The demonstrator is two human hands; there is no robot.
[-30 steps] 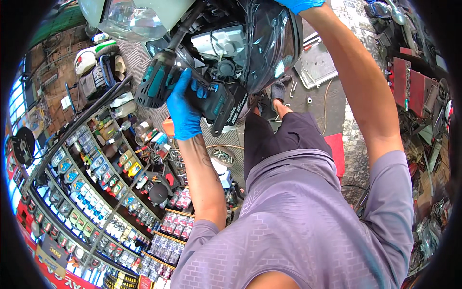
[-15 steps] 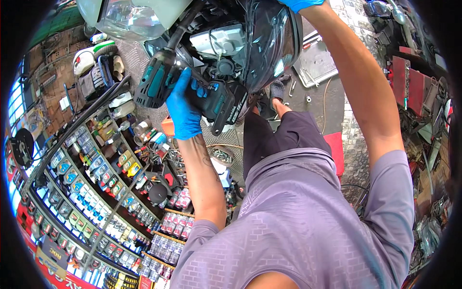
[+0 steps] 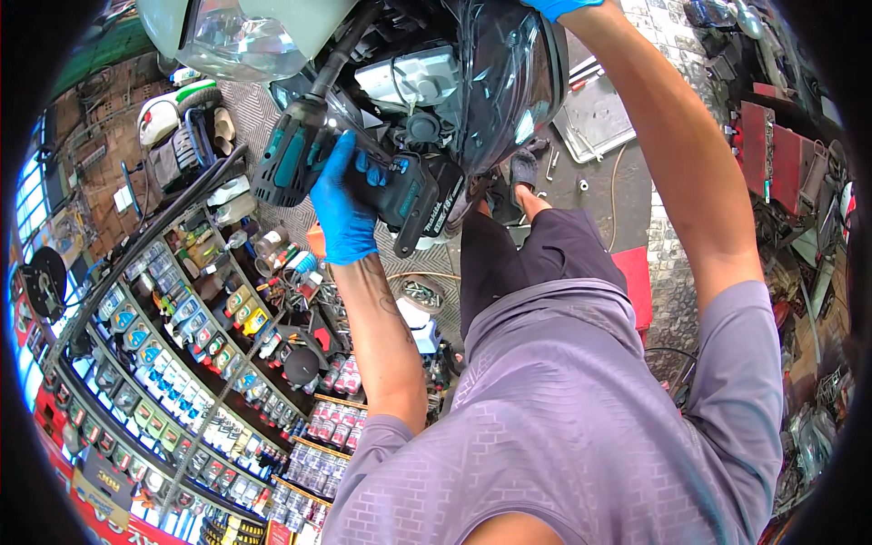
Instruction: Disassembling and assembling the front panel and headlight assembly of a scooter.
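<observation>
Many shelved bottles [image 3: 254, 321]; tray [image 3: 601, 113] on floor [image 3: 627, 209]; power tool [image 3: 291, 156] held.

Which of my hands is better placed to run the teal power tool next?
Probably your left hand: it grips the power tool by its handle. Your right hand is away from it, by the dark glossy panel, partly out of frame.

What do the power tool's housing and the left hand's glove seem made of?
Tool housing: likely hard plastic, matte teal and black, with moulded vent slots. Left glove: apparently thin nitrile or latex, smooth blue, clinging and wrinkled.
</observation>
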